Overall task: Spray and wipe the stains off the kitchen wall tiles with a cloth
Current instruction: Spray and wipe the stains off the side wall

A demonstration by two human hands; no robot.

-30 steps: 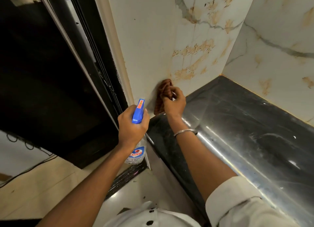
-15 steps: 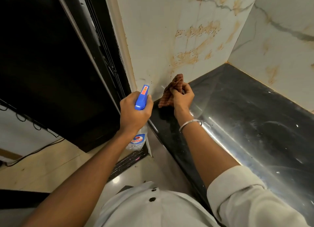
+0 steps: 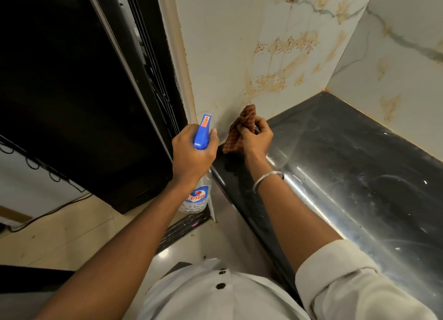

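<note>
My left hand grips a clear spray bottle by its blue trigger head, nozzle aimed at the wall tiles. My right hand holds a bunched brown checked cloth against the lowest part of the tile, just above the black countertop. Orange-brown stains spread over the tile above and to the right of the cloth. Small dark specks dot the tile between the nozzle and the cloth.
A dark door or cabinet panel and a black frame stand left of the tiled wall. A second stained tile wall meets it at the right corner. Cables run over the beige floor at lower left.
The cloth hand has slid a little lower and rightward along the wall base, and the bottle's nozzle has come closer to the wall. My head has tilted, shifting the view.
</note>
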